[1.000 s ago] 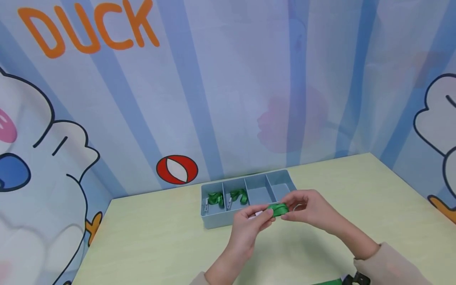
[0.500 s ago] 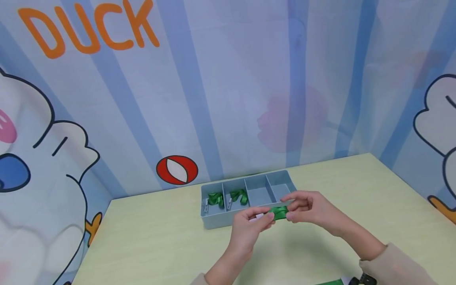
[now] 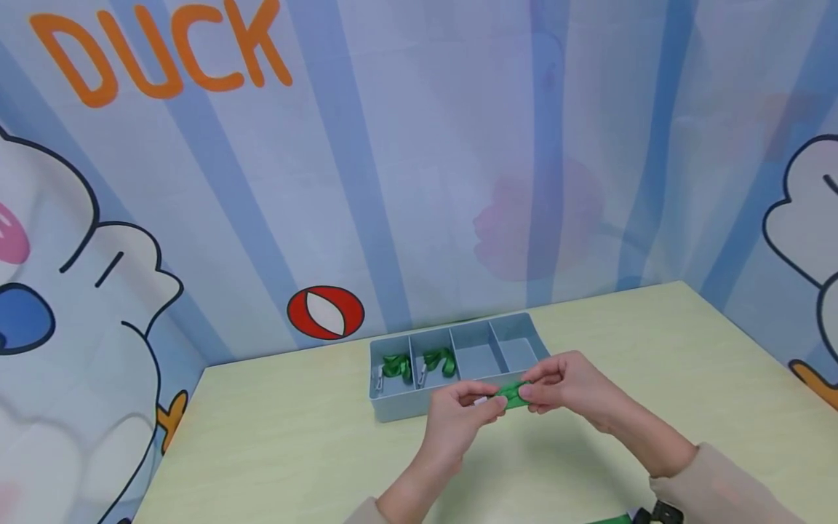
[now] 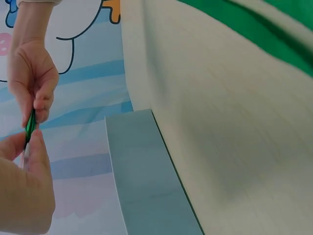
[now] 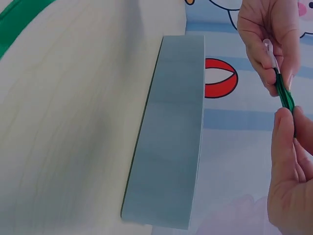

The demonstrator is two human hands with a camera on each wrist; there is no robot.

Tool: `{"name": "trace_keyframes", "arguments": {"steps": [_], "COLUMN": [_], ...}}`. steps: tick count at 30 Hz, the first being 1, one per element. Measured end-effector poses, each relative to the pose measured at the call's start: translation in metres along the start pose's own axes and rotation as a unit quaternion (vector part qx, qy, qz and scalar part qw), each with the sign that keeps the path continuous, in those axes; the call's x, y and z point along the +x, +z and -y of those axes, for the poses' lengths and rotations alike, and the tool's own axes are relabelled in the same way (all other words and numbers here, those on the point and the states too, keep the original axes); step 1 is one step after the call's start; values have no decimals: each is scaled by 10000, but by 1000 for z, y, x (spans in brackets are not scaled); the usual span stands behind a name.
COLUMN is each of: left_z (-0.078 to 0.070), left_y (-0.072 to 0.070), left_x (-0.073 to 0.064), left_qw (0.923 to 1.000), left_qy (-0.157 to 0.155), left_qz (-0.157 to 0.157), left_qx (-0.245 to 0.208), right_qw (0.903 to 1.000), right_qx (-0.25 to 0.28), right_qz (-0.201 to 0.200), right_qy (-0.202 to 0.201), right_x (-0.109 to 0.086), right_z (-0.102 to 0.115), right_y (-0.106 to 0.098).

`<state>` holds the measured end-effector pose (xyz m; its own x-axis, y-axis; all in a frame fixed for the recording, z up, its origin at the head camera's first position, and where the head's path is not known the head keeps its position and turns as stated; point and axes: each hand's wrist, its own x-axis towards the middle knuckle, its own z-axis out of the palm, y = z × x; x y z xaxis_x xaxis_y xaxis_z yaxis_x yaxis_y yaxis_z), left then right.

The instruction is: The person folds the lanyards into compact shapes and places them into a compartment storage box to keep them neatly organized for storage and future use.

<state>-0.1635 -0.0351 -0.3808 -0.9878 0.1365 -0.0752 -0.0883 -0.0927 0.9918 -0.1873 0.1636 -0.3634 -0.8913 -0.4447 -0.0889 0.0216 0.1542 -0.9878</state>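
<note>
In the head view both hands meet in front of the box, holding a folded green lanyard (image 3: 512, 395) with a small white clip. My left hand (image 3: 452, 426) pinches its left end beside the clip (image 5: 268, 51), which pokes out between the fingers in the right wrist view. At the other end, my right hand (image 3: 572, 389) pinches the folded band between thumb and fingertips. The layers are stacked into a short, narrow bundle (image 4: 30, 127), seen edge-on in the left wrist view.
Behind the hands stands a grey-blue box (image 3: 406, 406) with several compartments. Its two left ones each hold a green lanyard (image 3: 396, 366) with a metal clip. Green material (image 3: 612, 519) lies at the table's near edge, beside a black object (image 3: 661, 513). A printed backdrop rises behind the table (image 3: 281, 451).
The right hand's fingers loosened and lifted off the folded band slightly, then closed on it again, covering more of it. The left hand kept its pinch. The box and its contents stayed put.
</note>
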Motion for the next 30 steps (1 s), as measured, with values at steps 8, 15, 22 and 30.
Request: {"name": "trace_keyframes", "arguments": {"steps": [8, 15, 22, 30], "left_z": [3, 3, -1, -2], "left_y": [-8, -12, -11, -14], "left_x": [5, 9, 7, 6], "left_qw": [9969, 9769, 9516, 9541], "left_qy": [-5, 395, 736, 675], "left_qz": [436, 670, 666, 657], "left_qx": [653, 1993, 2910, 2844], "right_qw": [9946, 9904, 9897, 9876], "right_qx": [-999, -1315, -1351, -1339], "right_qz": [-206, -114, 12, 460], "right_qy": [-177, -417, -479, -677], "right_x": [3, 5, 7, 10], "right_z": [1, -4, -7, -11], "right_y": [6, 5, 3, 0]}}
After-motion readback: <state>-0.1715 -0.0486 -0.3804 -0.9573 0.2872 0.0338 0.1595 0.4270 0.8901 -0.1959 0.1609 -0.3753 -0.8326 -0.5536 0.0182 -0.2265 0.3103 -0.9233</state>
